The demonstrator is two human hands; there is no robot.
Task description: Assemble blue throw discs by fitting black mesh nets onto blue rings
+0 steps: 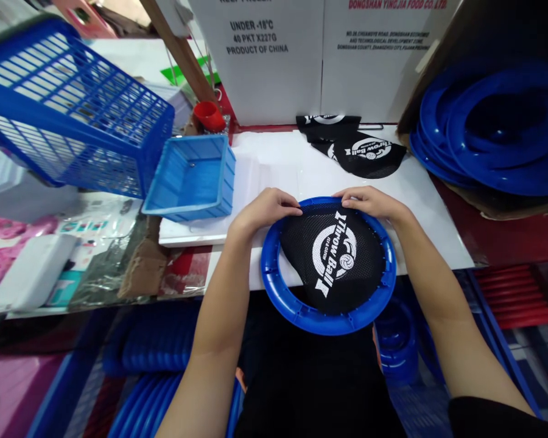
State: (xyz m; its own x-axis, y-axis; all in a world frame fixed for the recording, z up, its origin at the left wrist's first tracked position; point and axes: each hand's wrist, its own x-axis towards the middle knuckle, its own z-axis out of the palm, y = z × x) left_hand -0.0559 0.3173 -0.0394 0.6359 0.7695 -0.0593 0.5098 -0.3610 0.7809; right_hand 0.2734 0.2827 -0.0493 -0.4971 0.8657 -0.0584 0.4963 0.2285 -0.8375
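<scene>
A blue plastic ring [283,292] lies at the near edge of a white board [274,176], partly overhanging it. A black mesh net [333,258] printed "Throw Ball" in white is stretched inside the ring. My left hand [265,210] pinches the net's upper left edge against the ring's far rim. My right hand [372,202] has its fingers curled over the net's top edge on the rim's upper right. Several more black printed nets [365,155] lie in a pile at the back of the board.
A small blue tray [189,179] sits left of the board, with a large blue wire basket [68,103] tilted behind it. Stacked blue rings [497,131] fill a box at the right. White cartons [274,61] stand behind. More blue rings [146,365] lie below.
</scene>
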